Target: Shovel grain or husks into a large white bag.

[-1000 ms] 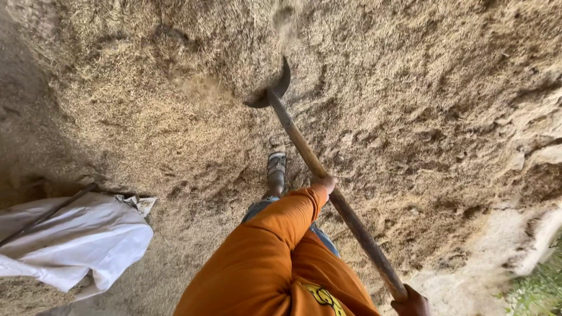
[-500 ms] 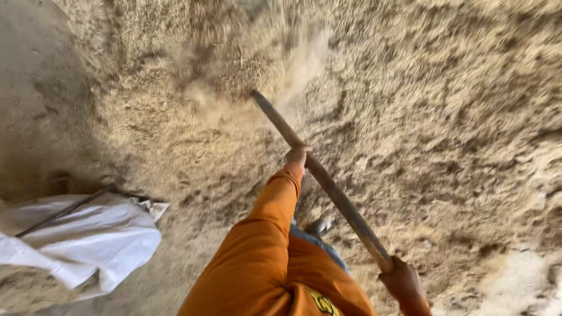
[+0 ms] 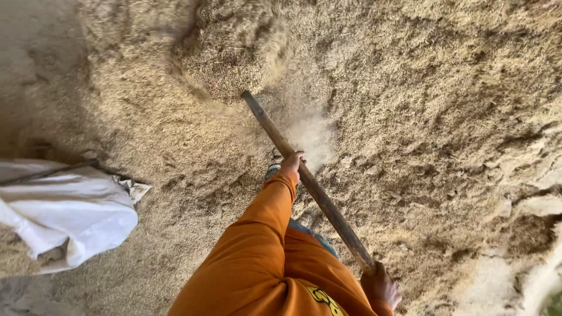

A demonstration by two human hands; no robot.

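My left hand [image 3: 292,162] grips a long wooden shovel handle [image 3: 328,208] about halfway along it, at the end of an orange sleeve. My right hand [image 3: 381,287] holds the handle's near end at the bottom of the view. The handle runs up and to the left, and its blade is hidden under a lifted load of straw-coloured husk [image 3: 231,55]. Dust [image 3: 313,136] hangs in the air just right of the handle.
Loose husk [image 3: 445,117] covers the ground all around. A white sack [image 3: 70,216] lies at the left with a thin dark stick [image 3: 47,173] across its top. Pale bare ground [image 3: 515,287] shows at the lower right. My shoe [image 3: 271,171] shows beside the left hand.
The shovel blade was out in the open; it has swung up and left and now carries a heap of husk. Dust has risen. My hands slid the handle forward.
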